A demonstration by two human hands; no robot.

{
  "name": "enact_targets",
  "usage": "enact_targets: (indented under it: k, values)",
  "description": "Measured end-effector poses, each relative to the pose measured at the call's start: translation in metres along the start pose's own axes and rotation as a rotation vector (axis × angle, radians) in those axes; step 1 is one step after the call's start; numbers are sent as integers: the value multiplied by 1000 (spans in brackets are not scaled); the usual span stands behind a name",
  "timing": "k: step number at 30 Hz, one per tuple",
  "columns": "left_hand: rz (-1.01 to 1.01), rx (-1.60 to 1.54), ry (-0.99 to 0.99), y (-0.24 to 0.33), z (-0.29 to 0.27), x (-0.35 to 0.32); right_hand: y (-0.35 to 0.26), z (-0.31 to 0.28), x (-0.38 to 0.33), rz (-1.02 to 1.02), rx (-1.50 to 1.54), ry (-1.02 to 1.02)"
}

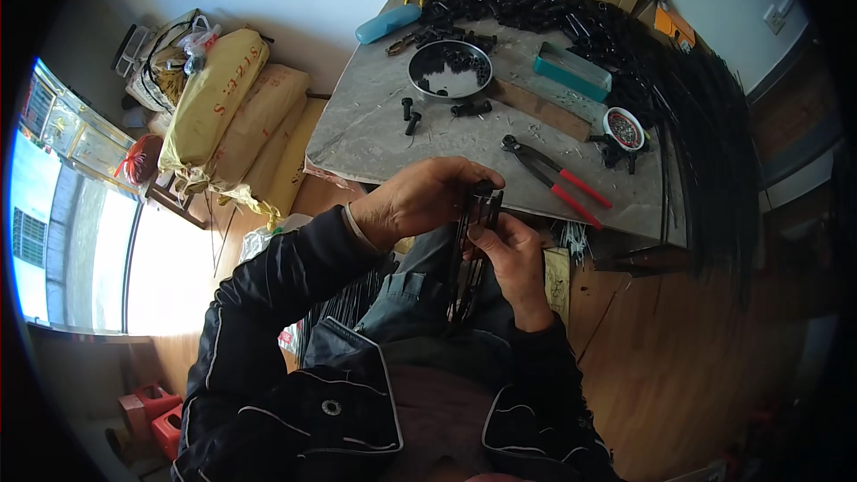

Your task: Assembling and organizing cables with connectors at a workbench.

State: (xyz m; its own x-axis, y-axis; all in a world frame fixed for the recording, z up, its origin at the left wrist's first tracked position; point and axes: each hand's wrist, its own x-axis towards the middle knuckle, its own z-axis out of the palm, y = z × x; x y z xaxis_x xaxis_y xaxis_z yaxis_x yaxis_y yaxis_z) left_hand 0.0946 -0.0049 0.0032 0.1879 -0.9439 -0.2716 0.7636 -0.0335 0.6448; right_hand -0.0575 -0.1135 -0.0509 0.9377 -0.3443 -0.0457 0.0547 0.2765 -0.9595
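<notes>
Over my lap, at the table's near edge, I hold a narrow bundle of thin black rods [483,207] with a black cap on top. My left hand [418,201] is closed round its upper end, fingers by the cap. Lower down on the right side, my right hand [515,259] pinches the rods between thumb and fingers. The bundle's lower end hangs against my dark trousers and is hard to make out. Pliers with red handles [558,186] lie on the table [357,116] just beyond my right hand. Small black plastic parts [411,116] stand beyond my left hand.
A round pan [451,94] of small black parts, a wooden strip [540,110], a teal tray [573,76] and a small bowl [623,128] sit on the table. Long black rods [705,143] droop over its right side. Yellow sacks [214,94] are stacked left.
</notes>
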Motion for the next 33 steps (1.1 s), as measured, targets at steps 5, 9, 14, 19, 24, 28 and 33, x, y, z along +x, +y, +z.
enact_targets:
  k: [5,9,14,19,24,28,33]
  values:
    - [15,36,-8,2,3,0,1,-1,0,2,-8,-2]
    - [2,60,-36,4,-1,2,-2,4,0,15,31,39]
    - [17,107,-4,4,2,2,-5,3,-1,-2,20,46]
    - [105,87,63,-3,9,2,0,-3,-1,0,29,26]
    - [143,112,43,-5,10,1,4,-4,-1,-5,12,5]
    - [151,143,133,-8,17,2,-2,-3,-3,-7,35,37]
    - [146,120,147,-9,18,0,-5,1,-2,10,85,83]
